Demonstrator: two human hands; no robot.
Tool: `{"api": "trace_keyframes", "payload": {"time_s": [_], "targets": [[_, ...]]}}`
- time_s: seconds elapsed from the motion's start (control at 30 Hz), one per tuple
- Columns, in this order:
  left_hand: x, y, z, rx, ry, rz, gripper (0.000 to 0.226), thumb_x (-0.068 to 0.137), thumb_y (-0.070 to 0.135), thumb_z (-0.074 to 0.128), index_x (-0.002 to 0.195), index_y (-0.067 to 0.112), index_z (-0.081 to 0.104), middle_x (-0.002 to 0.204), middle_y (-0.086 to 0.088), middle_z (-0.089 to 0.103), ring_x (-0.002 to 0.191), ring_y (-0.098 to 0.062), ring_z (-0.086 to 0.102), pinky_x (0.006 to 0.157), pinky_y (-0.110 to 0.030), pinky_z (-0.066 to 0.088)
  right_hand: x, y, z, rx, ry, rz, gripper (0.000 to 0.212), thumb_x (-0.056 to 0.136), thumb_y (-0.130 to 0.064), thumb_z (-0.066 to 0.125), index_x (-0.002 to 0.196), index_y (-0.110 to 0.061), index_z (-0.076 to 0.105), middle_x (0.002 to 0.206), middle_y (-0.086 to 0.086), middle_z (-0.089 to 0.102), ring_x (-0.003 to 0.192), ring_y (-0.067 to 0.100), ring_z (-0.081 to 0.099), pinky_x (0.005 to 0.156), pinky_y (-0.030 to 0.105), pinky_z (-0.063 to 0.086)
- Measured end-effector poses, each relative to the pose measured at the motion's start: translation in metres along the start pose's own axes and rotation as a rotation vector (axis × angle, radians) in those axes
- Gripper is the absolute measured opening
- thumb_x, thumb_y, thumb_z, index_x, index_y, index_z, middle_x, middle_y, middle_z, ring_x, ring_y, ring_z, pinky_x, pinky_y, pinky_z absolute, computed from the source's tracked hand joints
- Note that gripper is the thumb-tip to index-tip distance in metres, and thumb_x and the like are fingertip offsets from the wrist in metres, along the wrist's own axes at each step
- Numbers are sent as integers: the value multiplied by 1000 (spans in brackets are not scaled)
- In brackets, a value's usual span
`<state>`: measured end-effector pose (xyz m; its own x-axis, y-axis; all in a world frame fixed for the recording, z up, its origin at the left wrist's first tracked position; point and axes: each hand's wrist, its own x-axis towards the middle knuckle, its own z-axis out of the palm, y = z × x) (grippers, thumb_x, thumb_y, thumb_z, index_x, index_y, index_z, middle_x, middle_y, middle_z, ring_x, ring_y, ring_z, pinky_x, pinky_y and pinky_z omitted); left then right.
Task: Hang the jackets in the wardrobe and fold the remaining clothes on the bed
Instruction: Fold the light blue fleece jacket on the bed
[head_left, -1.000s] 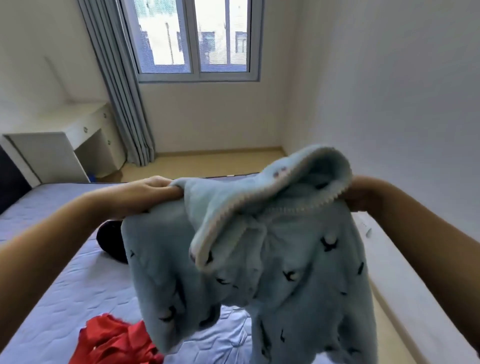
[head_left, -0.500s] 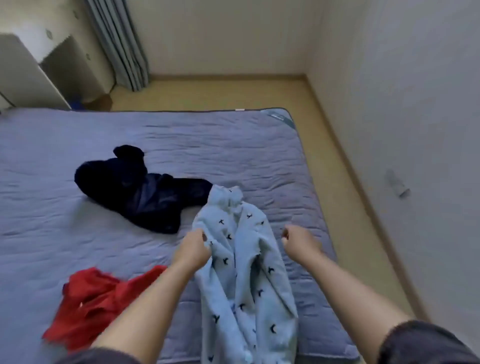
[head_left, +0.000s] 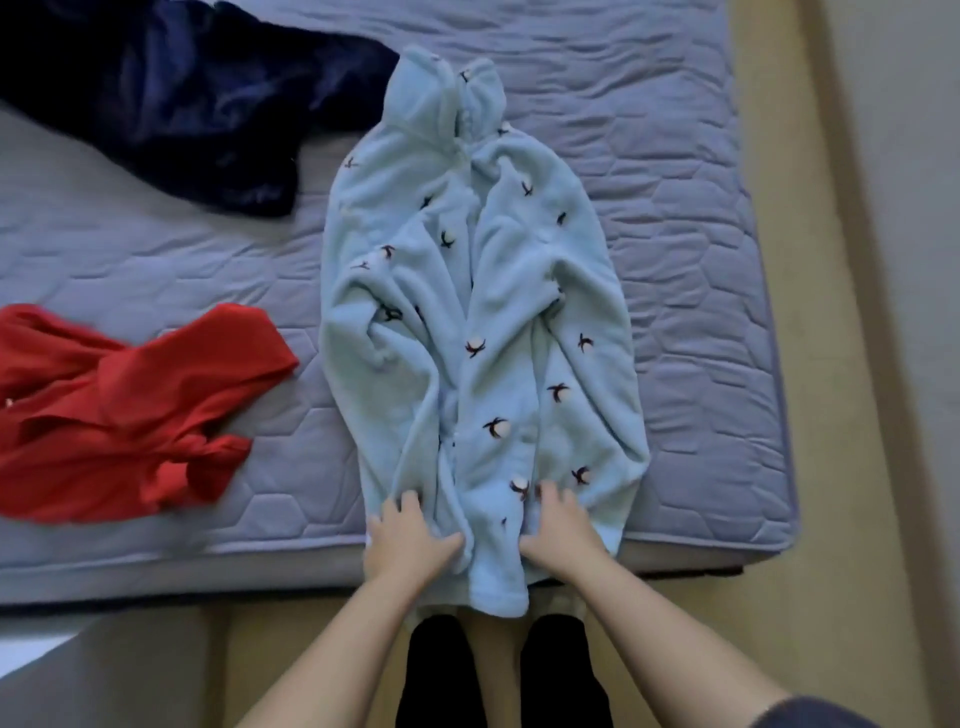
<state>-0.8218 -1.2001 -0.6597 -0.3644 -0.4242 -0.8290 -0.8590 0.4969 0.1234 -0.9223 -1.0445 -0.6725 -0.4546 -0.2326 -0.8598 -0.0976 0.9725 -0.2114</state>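
Observation:
A light blue fleece garment (head_left: 467, 291) with small dark bird prints lies lengthwise on the bed, its hood at the far end and its hem hanging over the near edge. My left hand (head_left: 408, 538) lies on the hem's left side, fingers spread on the fabric. My right hand (head_left: 558, 535) lies on the hem's right side in the same way. A crumpled red garment (head_left: 119, 405) is on the bed to the left. A dark navy garment (head_left: 197, 98) lies bunched at the far left.
The bed has a grey-blue quilted mattress (head_left: 691, 322). Its near edge runs just in front of my legs (head_left: 498, 670). A tan floor strip (head_left: 826, 467) and a pale wall run along the bed's right side.
I held the blue garment up in the air by its shoulders, then laid it on the bed. Now it lies spread out and both hands rest at its hem.

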Motion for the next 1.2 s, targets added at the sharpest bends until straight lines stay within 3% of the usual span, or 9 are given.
{"api": "trace_keyframes", "payload": {"time_s": [0.13, 0.3, 0.5, 0.63, 0.73, 0.8, 0.87, 1.07, 1.2], "targets": [[14, -3, 27, 96, 256, 44, 72, 71, 55, 64, 126, 16, 38, 125, -8, 40, 121, -28, 37, 94, -39, 41, 20, 14, 21, -236, 229, -139, 44, 87, -27, 55, 124, -18, 34, 116, 8, 44, 105, 34, 51, 75, 39, 42], [11, -43, 23, -162, 309, -13, 40, 81, 11, 62, 117, 9, 45, 115, -13, 41, 83, -33, 50, 67, -43, 45, 14, 61, -28, -573, 332, -284, 23, 87, -15, 52, 110, -18, 51, 110, 9, 50, 91, 31, 58, 73, 36, 38], [1, -90, -17, 311, 500, -251, 41, 77, 13, 65, 117, 11, 56, 135, -17, 43, 130, -37, 33, 103, -61, 23, -11, 103, -83, -1152, 220, 61, 31, 99, -15, 29, 125, -20, 45, 121, 5, 46, 112, 24, 46, 92, 36, 33], [-4, -65, -2, 339, 337, 290, 52, 70, 35, 70, 111, 12, 48, 103, -9, 50, 93, -34, 55, 72, -45, 47, -12, 70, -33, -807, 109, -178, 65, 83, -39, 61, 136, -20, 28, 123, 5, 41, 114, 27, 45, 87, 40, 38], [-9, -45, 37, 545, 90, 156, 95, 70, 60, 66, 139, 23, 13, 125, -4, 32, 103, -25, 46, 70, -35, 47, -10, 45, 19, -638, 59, -70, 101, 75, -45, 71, 148, -18, 6, 126, 7, 37, 113, 28, 45, 83, 39, 43], [-9, -41, 54, 644, 133, 76, 86, 82, 46, 63, 143, 22, 7, 133, -7, 28, 103, -26, 44, 68, -33, 45, -3, 42, 37, -611, 209, -61, 81, 84, -30, 60, 148, -13, 13, 123, 6, 42, 108, 25, 49, 79, 36, 44], [0, -42, 52, 594, 252, 121, 46, 92, 19, 50, 134, 15, 34, 124, -11, 42, 96, -28, 52, 63, -36, 46, 6, 52, 37, -596, 302, -144, 62, 89, -22, 47, 145, -13, 23, 119, 4, 49, 101, 24, 58, 75, 35, 43], [1, -100, -17, 569, 309, 161, 12, 90, -1, 47, 99, -1, 55, 97, -22, 54, 85, -40, 59, 58, -45, 45, -22, 122, -34, -513, 157, -46, 52, 89, -21, 42, 141, -22, 33, 110, 3, 63, 90, 30, 62, 62, 33, 39], [-25, -123, -29, 331, 138, -292, 21, 84, 18, 49, 103, 13, 58, 110, -15, 56, 96, -35, 58, 71, -35, 44, -51, 130, -40, 467, -90, 203, 17, 96, -24, 43, 95, -17, 59, 99, 12, 69, 68, 25, 63, 59, 28, 46]]}}
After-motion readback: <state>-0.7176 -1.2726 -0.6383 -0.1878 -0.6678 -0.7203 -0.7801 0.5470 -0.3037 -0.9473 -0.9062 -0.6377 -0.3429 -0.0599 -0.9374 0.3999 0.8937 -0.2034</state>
